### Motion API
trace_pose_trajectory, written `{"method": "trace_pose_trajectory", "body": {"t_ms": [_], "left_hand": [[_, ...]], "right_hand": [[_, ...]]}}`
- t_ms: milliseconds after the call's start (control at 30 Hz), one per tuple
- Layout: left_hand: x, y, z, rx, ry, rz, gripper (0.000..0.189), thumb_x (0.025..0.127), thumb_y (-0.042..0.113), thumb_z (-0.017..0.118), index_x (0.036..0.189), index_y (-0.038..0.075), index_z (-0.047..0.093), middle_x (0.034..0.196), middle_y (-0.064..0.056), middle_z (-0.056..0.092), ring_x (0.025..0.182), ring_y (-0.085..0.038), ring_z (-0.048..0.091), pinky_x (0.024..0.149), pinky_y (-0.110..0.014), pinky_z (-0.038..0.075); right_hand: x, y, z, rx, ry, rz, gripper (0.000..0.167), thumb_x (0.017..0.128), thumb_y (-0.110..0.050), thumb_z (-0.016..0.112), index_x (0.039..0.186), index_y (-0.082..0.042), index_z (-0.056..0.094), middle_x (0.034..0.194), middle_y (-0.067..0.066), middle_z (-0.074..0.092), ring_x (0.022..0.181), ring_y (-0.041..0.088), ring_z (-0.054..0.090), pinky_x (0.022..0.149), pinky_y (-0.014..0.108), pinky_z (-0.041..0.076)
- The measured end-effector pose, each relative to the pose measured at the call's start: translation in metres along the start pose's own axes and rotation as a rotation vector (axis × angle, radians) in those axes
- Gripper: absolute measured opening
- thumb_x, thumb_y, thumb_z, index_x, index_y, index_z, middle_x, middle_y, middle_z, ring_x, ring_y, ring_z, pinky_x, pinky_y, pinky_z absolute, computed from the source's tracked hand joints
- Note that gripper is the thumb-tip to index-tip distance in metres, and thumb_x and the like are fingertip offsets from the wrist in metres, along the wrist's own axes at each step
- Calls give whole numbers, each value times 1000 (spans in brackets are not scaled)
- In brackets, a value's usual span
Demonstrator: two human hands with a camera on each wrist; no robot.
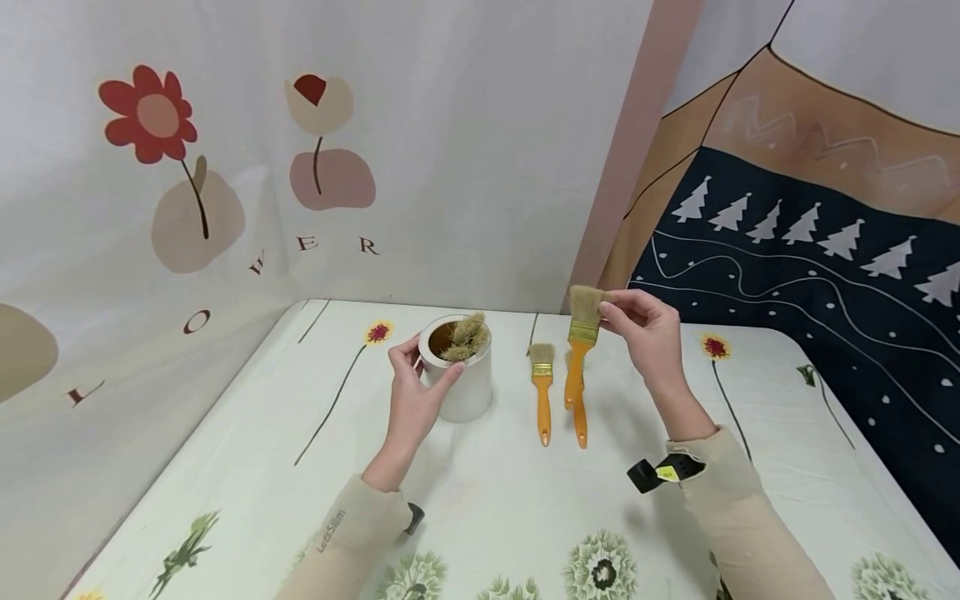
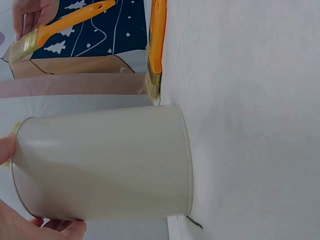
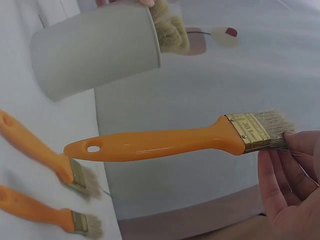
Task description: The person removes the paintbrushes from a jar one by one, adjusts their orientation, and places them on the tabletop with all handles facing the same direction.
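My left hand (image 1: 420,392) grips the rim and side of a white cylindrical container (image 1: 468,387), which stands upright on the table. Tan bristle tufts (image 1: 467,336) stick up from its mouth; whatever they belong to is hidden inside. To the right, my right hand (image 1: 645,329) pinches a paintbrush (image 3: 170,144) by its bristles, its orange handle hanging downward. That brush is above the table and apart from the container. Two similar brushes lie on the table between the hands: one paintbrush (image 1: 543,392) in plain sight, the other paintbrush (image 1: 581,425) partly covered by the held one.
A white cloth with printed flowers covers the table (image 1: 495,492). Behind it hangs a pale curtain (image 1: 465,167) with flower prints. At the right is a dark cloth (image 1: 750,250) printed with white trees. Black wrist devices (image 1: 663,472) are strapped over the sleeves.
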State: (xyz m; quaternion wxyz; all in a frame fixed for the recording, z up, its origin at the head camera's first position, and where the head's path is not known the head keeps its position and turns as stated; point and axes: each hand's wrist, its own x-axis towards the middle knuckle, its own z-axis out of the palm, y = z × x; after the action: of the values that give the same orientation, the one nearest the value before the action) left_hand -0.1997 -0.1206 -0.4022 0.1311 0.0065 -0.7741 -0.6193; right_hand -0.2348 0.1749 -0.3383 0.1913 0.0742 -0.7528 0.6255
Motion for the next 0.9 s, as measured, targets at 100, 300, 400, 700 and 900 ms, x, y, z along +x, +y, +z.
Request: {"method": "trace_pose_trajectory", "body": {"t_ms": [100, 300, 400, 700, 900], "left_hand": [[0, 0, 0, -4, 0, 6, 80, 89, 25, 76, 144, 3, 22, 156, -17, 32, 151, -29, 29, 128, -42, 27], [0, 0, 0, -10, 0, 3, 80, 89, 25, 76, 144, 3, 22, 157, -16, 32, 151, -29, 28, 128, -42, 27], [0, 0, 0, -10, 0, -1, 79, 89, 25, 76, 143, 3, 22, 157, -16, 32, 151, -29, 29, 128, -42, 27], [-1, 1, 0, -5, -2, -11, 78, 90, 25, 75, 143, 3, 22, 159, -17, 31, 151, -29, 29, 128, -42, 27], [0, 0, 0, -7, 0, -9, 79, 90, 25, 76, 144, 3, 22, 158, -16, 31, 151, -29, 29, 128, -43, 27]], "right_hand": [[3, 8, -4, -5, -4, 30, 28, 95, -12, 67, 115, 8, 64, 91, -20, 67, 87, -3, 68, 78, 15, 61], [9, 24, -13, -21, -17, 80, 29, 97, -16, 66, 116, 6, 63, 91, -22, 67, 87, -4, 67, 78, 14, 61], [11, 30, -16, -40, -25, 111, 33, 97, -19, 65, 119, 5, 63, 92, -21, 66, 87, -5, 67, 78, 13, 60], [19, 46, -26, -122, -73, 257, 39, 100, -23, 61, 127, 4, 60, 97, -15, 64, 83, -10, 64, 77, 12, 60], [23, 62, -29, -158, -82, 361, 38, 102, -21, 58, 131, 2, 58, 103, -8, 64, 80, -9, 63, 77, 11, 60]]}}
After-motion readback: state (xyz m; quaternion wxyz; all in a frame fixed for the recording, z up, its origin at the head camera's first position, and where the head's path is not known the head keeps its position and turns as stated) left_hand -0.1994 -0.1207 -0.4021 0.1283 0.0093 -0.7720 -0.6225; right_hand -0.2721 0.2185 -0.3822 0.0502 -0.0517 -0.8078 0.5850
